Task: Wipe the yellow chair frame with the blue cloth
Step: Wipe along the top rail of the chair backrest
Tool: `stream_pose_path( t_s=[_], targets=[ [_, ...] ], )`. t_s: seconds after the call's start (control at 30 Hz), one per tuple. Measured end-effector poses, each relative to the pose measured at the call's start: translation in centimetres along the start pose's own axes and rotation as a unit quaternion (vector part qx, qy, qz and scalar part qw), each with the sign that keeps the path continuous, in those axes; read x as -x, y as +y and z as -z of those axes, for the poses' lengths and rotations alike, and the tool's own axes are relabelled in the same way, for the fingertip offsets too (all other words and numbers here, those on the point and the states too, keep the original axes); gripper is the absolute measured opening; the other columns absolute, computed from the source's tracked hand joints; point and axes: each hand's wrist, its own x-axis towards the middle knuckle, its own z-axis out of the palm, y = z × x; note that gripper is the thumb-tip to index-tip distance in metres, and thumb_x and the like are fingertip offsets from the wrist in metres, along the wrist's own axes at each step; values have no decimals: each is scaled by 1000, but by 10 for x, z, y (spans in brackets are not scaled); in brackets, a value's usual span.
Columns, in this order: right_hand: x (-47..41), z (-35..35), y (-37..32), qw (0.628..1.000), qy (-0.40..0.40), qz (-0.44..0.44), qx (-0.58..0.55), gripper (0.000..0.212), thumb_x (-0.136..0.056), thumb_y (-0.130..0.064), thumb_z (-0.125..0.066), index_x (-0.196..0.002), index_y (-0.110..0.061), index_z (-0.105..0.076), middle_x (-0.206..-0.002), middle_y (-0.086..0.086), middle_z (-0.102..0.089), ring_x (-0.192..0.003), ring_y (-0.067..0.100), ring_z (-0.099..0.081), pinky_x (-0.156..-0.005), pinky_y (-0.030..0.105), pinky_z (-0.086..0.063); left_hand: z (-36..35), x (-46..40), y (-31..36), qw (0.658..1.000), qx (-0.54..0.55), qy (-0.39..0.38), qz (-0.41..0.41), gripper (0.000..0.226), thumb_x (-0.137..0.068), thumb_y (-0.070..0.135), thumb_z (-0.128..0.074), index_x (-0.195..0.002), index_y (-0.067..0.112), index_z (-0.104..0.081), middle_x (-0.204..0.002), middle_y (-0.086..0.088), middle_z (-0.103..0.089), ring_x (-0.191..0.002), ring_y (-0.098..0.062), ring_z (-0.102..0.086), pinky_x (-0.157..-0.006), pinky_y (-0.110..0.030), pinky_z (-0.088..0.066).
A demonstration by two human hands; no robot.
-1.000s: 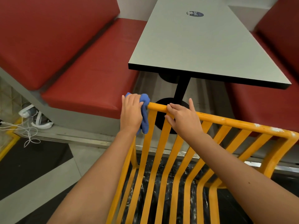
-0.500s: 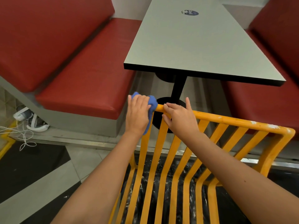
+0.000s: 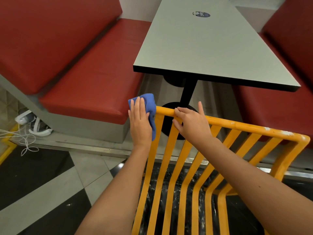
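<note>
Chair frame [image 3: 228, 126] is steadied by the right hand [image 3: 191, 123] closed around its top rail, while the left hand [image 3: 139, 119], at nine o'clock, presses the blue cloth [image 3: 149, 101] flat-fingered over the corner.

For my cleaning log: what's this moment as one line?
left hand: presses blue cloth on yellow chair frame corner | right hand: grips top rail

Single head-worn view, looking forward and steeply down.
The wide-angle camera sits close above the slatted yellow metal chair frame [image 3: 220, 150], facing the grey rectangular table [image 3: 211, 48] between red padded benches [image 3: 81, 85].
</note>
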Motion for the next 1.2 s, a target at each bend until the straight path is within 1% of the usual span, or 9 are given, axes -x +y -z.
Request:
stream_pose_path(
  t_s=[0.1, 0.2, 0.37, 0.5, 0.67, 0.77, 0.93, 1.07, 1.2],
  targets=[
    [-1, -2, 2, 1000, 0, 2, 3, 40, -97, -36, -42, -130, -16, -50, -135, -1, -53, -120, 17, -53, -115, 46, 4, -12, 11, 3, 999, 9, 34, 31, 64, -93, -1, -45, -145, 14, -11, -154, -3, -17, -142, -26, -12, -110, -50, -31],
    [0, -2, 4, 1000, 0, 1, -6, 42, -96, -40, -43, -130, -17, -50, -134, 0, -54, -120, 18, -52, -115, 48, 3, -10, 13, -2, 999, 25, 15, 42, 63, -94, 3, -45, -147, 12, -11, -153, 4, -10, -143, -24, -12, -108, -46, -35],
    [-2, 0, 8, 1000, -15, 3, -19, 45, -96, -44, -40, -134, -21, -47, -137, -3, -50, -124, 17, -49, -113, 52, 5, 4, -10, -13, 998, 2, -32, -49, 51, -95, 3, -41, -143, 8, -25, -153, -8, -22, -142, -22, -8, -116, -23, -4],
    [-1, 0, 6, 999, -16, -3, -30, 46, -95, -45, -40, -134, -20, -47, -139, -2, -49, -126, 17, -47, -113, 52, 5, 4, -5, -20, 997, -5, -33, -75, 54, -94, 2, -44, -144, 8, -24, -151, -1, -17, -141, -19, -9, -113, -12, -6],
    [0, -1, 6, 1000, -13, -3, -23, 47, -95, -45, -39, -134, -21, -46, -139, -2, -49, -126, 17, -46, -113, 53, 4, -10, 23, -31, 999, -36, -35, -12, 60, -97, 13, -40, -148, 18, -8, -154, 12, 6, -141, -20, -22, -96, -38, -48],
    [3, -5, 5, 1000, -7, 1, -16, 50, -95, -46, -41, -137, -20, -42, -142, -2, -45, -128, 17, -44, -114, 53, 3, -9, 34, -29, 999, -20, -48, 10, 60, -98, 20, -38, -148, 25, -6, -155, 17, 4, -141, -16, -22, -102, -40, -44],
    [1, -7, 6, 1000, -3, 11, -25, 52, -95, -44, -41, -140, -17, -38, -144, 1, -42, -133, 18, -38, -116, 45, -1, -1, 27, -19, 997, -63, -33, -8, 61, -98, 23, -34, -146, 21, 4, -156, 0, 5, -144, -21, -8, -111, -36, -33],
    [8, -14, 6, 999, 2, 20, -38, 58, -96, -41, -42, -145, -13, -27, -152, 5, -29, -142, 23, -19, -116, 41, -5, -4, 11, -18, 999, -46, -16, 0, 58, -99, 21, -34, -146, 19, 0, -157, -7, -4, -144, -23, -7, -115, -34, -10],
    [19, -12, 22, 997, 36, -23, -63, 61, -95, -37, -46, -145, -11, -25, -154, 9, -22, -144, 26, -12, -116, 40, -7, -5, 24, -27, 1000, -18, -15, 20, 56, -98, 26, -23, -146, 14, 5, -157, -7, -3, -144, -22, -8, -115, -37, -23]
  ],
)
